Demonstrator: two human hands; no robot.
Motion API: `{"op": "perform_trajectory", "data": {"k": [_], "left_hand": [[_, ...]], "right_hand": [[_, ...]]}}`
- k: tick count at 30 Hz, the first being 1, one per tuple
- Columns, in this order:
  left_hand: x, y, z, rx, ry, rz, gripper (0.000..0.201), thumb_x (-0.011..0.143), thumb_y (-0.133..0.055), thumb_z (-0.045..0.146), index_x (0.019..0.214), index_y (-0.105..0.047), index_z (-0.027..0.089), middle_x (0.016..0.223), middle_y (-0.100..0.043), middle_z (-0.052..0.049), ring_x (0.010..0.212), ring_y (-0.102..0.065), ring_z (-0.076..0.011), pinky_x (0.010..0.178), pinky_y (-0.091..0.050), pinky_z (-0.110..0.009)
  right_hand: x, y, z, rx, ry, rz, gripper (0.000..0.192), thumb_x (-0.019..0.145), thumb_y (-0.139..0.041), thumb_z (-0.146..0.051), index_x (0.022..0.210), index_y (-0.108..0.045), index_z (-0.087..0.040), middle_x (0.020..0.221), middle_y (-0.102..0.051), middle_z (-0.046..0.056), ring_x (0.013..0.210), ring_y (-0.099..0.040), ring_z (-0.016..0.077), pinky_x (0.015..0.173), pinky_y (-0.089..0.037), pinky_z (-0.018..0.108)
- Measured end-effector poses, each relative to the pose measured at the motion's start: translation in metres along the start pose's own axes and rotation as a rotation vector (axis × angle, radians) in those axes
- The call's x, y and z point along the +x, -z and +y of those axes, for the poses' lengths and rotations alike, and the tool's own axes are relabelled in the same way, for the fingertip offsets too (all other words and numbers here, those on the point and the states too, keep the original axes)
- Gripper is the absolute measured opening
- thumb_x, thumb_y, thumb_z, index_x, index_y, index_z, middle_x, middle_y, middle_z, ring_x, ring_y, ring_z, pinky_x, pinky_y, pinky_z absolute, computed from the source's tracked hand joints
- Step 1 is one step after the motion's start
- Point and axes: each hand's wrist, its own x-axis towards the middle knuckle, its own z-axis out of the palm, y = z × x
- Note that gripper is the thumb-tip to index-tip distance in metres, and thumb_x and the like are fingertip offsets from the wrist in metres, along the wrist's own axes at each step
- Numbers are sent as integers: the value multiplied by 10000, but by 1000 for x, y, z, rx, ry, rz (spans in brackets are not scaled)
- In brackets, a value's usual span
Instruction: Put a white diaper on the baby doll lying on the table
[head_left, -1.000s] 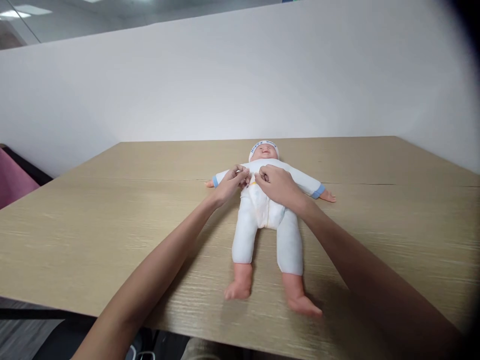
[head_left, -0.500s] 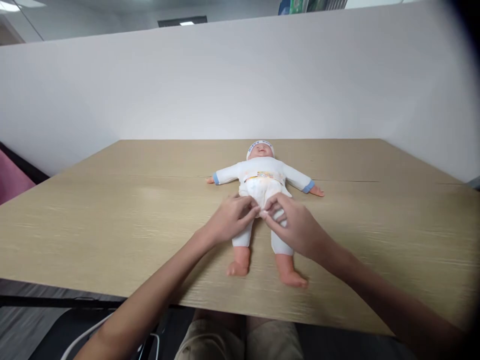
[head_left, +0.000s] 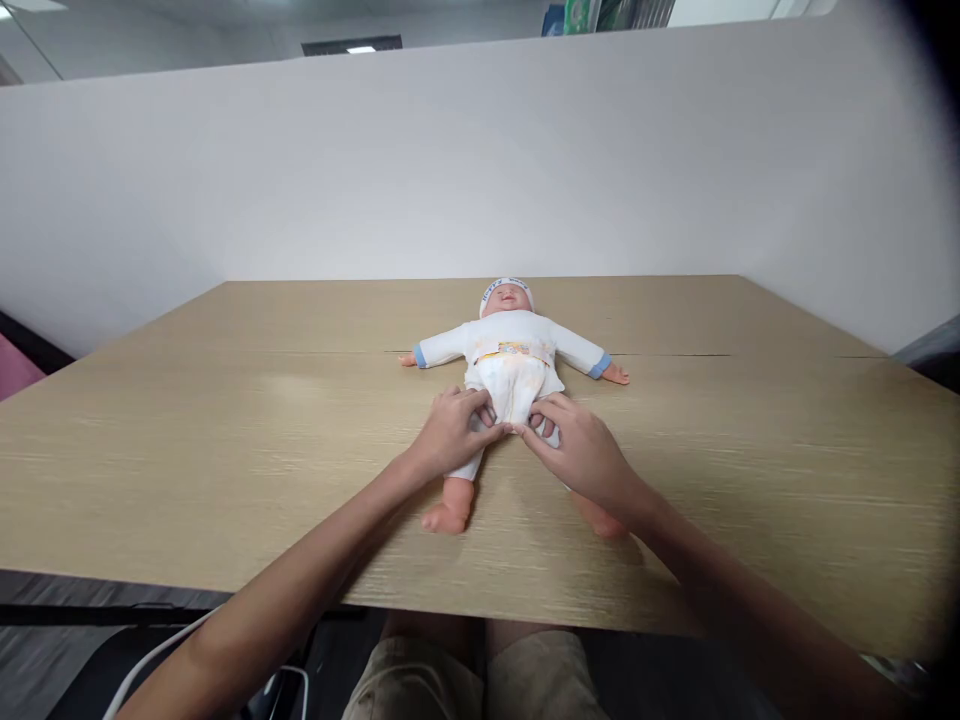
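Note:
A baby doll [head_left: 512,325] in a white top with blue cuffs and a white cap lies on its back, arms spread and feet toward me. Around its hips is a white diaper [head_left: 514,380] with a printed strip at the waist. My left hand [head_left: 457,430] bends its fingers at the diaper's left leg edge, thumb at the crotch. Opposite it, my right hand [head_left: 581,440] pinches the right leg edge, its thumb also near the crotch. The thumbs nearly meet there. My right hand and forearm partly hide the doll's leg on that side.
The doll lies on a wide wooden table [head_left: 225,430] with a seam across it. Behind stands a white partition [head_left: 450,170]. A pink item [head_left: 15,368] shows at the far left, and a white cable [head_left: 165,645] hangs below the table's front edge.
The doll's legs have spread further apart, and the foot on the right is now partly covered by my arm. My hands stay at the diaper's crotch. The view has shifted slightly.

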Motion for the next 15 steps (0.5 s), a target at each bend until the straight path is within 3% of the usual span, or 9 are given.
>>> {"op": "perform_trajectory", "data": {"k": [5, 9, 12, 15], "left_hand": [[-5, 0, 0, -26, -17, 62, 275, 1045, -705, 482, 908, -670, 245, 1095, -757, -76, 1071, -613, -305, 987, -446, -450], [-8, -2, 5, -70, -48, 92, 176, 1046, -708, 423, 1021, -688, 250, 1310, -723, -93, 1180, -599, -316, 1052, -442, -468], [-7, -3, 5, -90, -29, 68, 192, 1044, -707, 434, 1003, -660, 252, 1144, -745, -65, 1106, -577, -305, 1013, -435, -456], [-5, -5, 0, -151, 34, 75, 240, 1003, -752, 459, 1038, -631, 255, 1033, -712, -39, 1047, -580, -284, 981, -444, -435]], "right_hand": [[-6, -1, 0, 16, 26, -31, 153, 1064, -677, -404, 1090, -703, -255, 1191, -751, 95, 1011, -701, 303, 885, -522, 432], [-5, 1, -5, 17, -21, -40, 172, 1043, -687, -428, 1022, -646, -262, 1039, -745, 73, 958, -670, 307, 827, -488, 414], [-2, 1, -4, 78, -116, -20, 203, 1019, -695, -453, 1005, -628, -261, 905, -708, 47, 889, -664, 293, 778, -469, 397], [1, -1, 0, 237, -203, -5, 264, 986, -723, -473, 1104, -622, -260, 908, -723, 29, 803, -655, 257, 742, -481, 383]]}}
